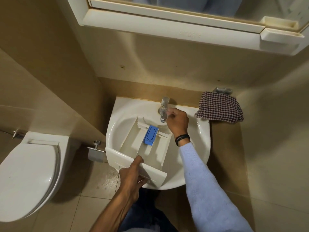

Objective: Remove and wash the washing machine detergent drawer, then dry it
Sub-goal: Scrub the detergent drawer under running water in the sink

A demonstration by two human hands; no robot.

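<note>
Dim warm light, soft shadows, wide-angle bending at edges, slight blur.

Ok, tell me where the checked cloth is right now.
In the head view the checked cloth lies at the back right corner of the washbasin, just right of the tap.

toilet: lid shut, far left | paper holder: on wall beside toilet | mirror cabinet: on wall, above | floor: tiled
</note>
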